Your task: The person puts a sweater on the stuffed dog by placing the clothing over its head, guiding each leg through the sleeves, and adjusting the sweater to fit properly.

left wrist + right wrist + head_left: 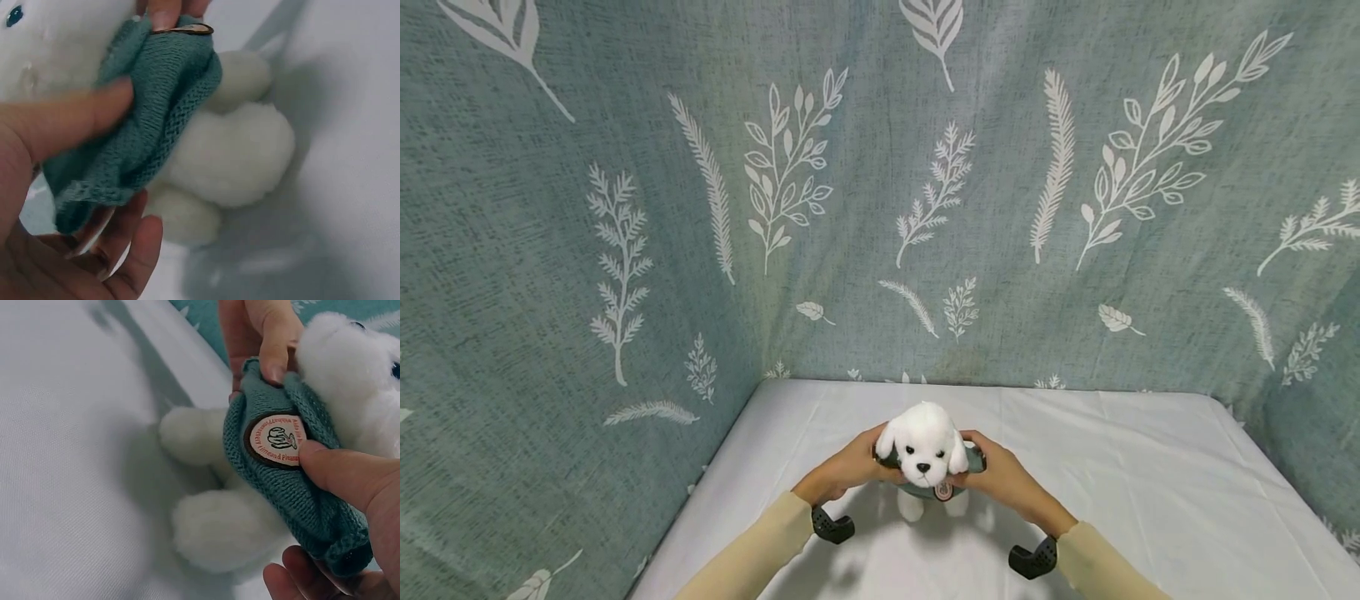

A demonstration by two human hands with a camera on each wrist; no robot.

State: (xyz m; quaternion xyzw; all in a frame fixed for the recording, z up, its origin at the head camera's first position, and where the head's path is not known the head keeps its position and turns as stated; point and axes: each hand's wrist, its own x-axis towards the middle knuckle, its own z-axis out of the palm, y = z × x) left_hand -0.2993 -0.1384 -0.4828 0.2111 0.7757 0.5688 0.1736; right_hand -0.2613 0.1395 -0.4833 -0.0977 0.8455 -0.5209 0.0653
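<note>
A small white plush dog (922, 442) in a teal knitted sweater (294, 495) is upright on or just above the white cloth-covered surface (1157, 487); foot contact is unclear. The left hand (855, 458) and right hand (1009, 479) each close their grip on the sweater from opposite sides, likely to keep the toy balanced. A pale, dark-rimmed patch (272, 447) carries a line drawing and red lettering, "time and" legible, the right thumb (347, 476) against its edge.
</note>
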